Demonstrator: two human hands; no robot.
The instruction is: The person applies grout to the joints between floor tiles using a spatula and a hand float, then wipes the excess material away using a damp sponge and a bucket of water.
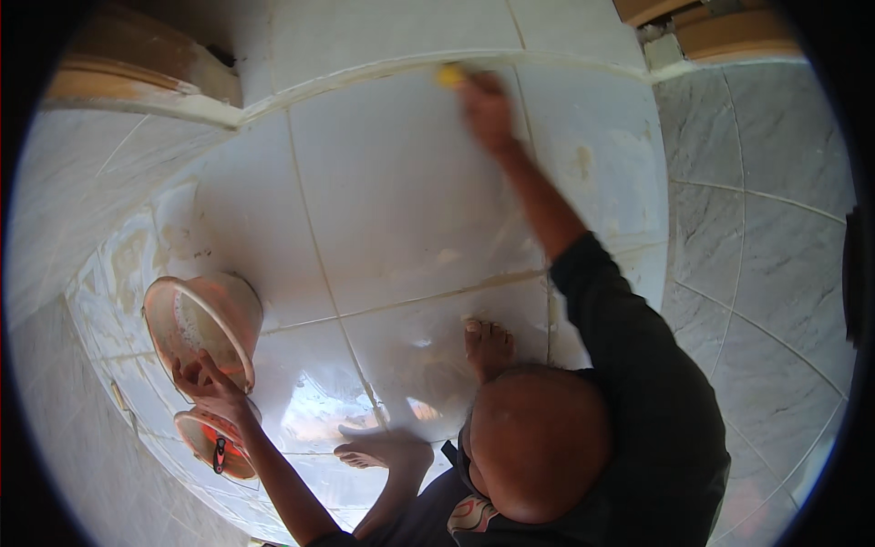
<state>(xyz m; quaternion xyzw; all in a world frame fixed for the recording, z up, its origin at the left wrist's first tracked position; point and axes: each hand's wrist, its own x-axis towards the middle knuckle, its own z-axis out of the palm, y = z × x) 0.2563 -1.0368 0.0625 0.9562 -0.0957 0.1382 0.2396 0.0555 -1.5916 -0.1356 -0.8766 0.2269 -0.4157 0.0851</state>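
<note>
My right hand (pixel 486 108), blurred by motion, reaches far ahead over the floor. It is closed on a small yellow sponge (pixel 449 75), which meets the tiles close to the raised strip at the doorway. My left hand (pixel 208 387) has its fingers apart and holds nothing. It hovers at the near rim of a large bucket (pixel 248 314) with foamy water (pixel 190 326) inside; whether the fingers touch the rim I cannot tell. Just below that hand stands a smaller orange bucket (pixel 187 428), and a dark-handled tool (pixel 219 454) rests at it.
Wet white floor tiles (pixel 401 182) with pale, dirty joints spread around me. Brownish smears (pixel 583 162) mark tiles at the right. Wooden door frame parts (pixel 137 77) stand at both sides of the doorway. Grey marbled wall tiles (pixel 775 237) rise at the right. My bare foot (pixel 489 346) is planted mid-floor.
</note>
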